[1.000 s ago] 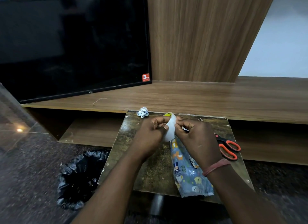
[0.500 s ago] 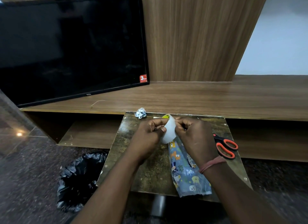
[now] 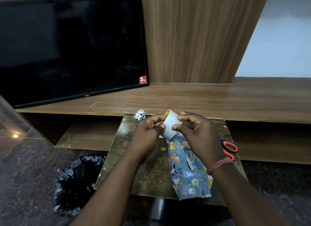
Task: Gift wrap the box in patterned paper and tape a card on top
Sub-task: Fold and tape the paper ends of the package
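Now steady tape roll (image 3: 170, 124) in left hand (image 3: 148, 133), pinch loose end with right hand (image 3: 198, 133) fingers (image 3: 175, 127), peel slowly above wrapped box (image 3: 188, 168).

"tcl" on the television's (image 3: 72, 47) lower bezel, red sticker (image 3: 142, 79) with "3" at its corner

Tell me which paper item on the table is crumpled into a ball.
The small silvery wad at the table's far left corner. The patterned package lies flat and smooth under the right hand.
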